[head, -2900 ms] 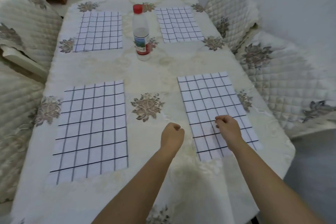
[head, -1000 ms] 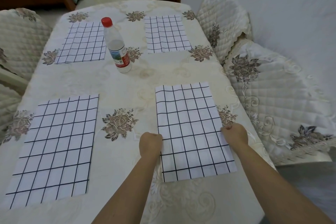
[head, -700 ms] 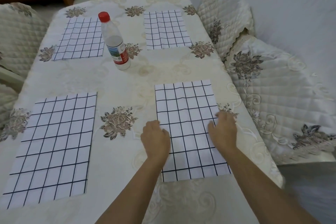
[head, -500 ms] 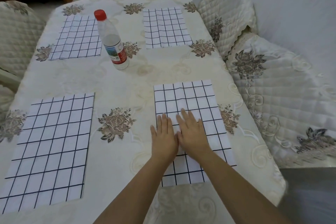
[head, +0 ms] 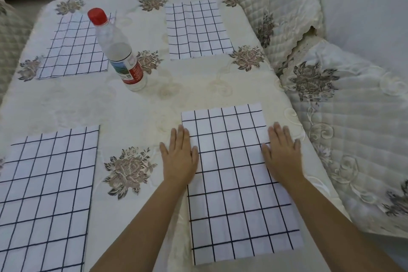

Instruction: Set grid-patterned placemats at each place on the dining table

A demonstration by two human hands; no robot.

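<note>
A person stands at the dining table [head: 141, 104], both palms pressed flat at the sides of the near right placemat [head: 238, 185], which lies on the flowered cloth at the place nearest the right-hand chairs. The left hand [head: 180, 158] rests across the mat's left edge, half on the cloth. The right hand [head: 281, 158] rests across its right edge, thumb on the grid. Neither grip is closed: the fingers lie straight and together, holding nothing. Three more grid mats are down, a near left placemat [head: 46, 196], a far left placemat [head: 72, 51] and a far right placemat [head: 197, 31]. A red-capped bottle [head: 120, 55] stands between the far pair, its base near the far left one's corner. The step in hand looks like the smoothing of the fourth mat, and with every visible place covered the job seems all but done. Done well, it calls for flat palms sliding lightly outward, so creases leave through the edges and the soft cloth beneath does not bunch. The mat's long sides should run in line with its neighbour's. Too heavy a push could drag the mat askew or toward the table's edge, beside the quilted chair cover [head: 353, 143].
</note>
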